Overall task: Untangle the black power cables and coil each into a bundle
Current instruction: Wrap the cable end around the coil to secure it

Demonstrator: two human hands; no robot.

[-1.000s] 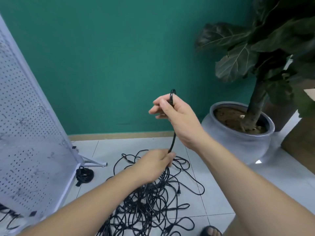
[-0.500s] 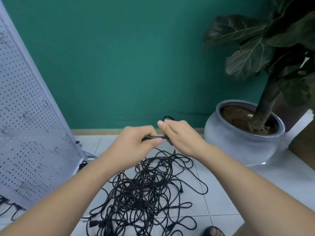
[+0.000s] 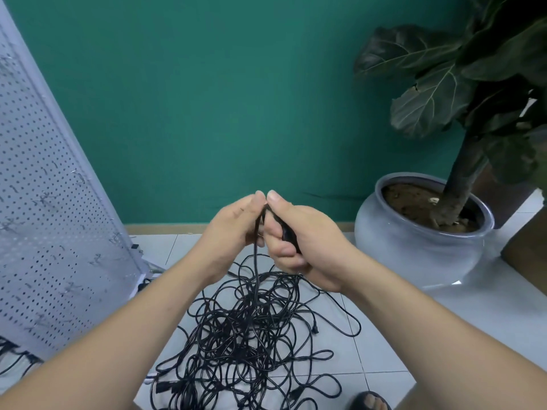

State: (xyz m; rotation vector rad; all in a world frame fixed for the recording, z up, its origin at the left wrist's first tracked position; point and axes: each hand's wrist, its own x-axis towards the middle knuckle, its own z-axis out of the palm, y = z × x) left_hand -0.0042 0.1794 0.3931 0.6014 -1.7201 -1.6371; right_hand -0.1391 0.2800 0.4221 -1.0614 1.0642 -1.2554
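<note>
A tangled heap of black power cables [image 3: 245,335] lies on the pale tiled floor below my hands. My left hand [image 3: 231,232] and my right hand [image 3: 299,241] are raised together above it, thumbs touching. Both pinch one black cable [image 3: 257,261] that folds over at the fingertips and hangs straight down into the heap. A thicker black part of it, perhaps a plug, is enclosed in my right palm. Several plugs [image 3: 168,387] show at the heap's near left edge.
A white pegboard panel [image 3: 44,217] leans on its stand at the left. A grey ceramic pot [image 3: 420,247] with a large-leafed plant stands at the right against the green wall. A sandalled foot [image 3: 368,402] shows at the bottom edge.
My right hand came down from a raised position and my left hand rose to meet it. The cable, stretched vertically between them before, is now folded at the joined fingertips.
</note>
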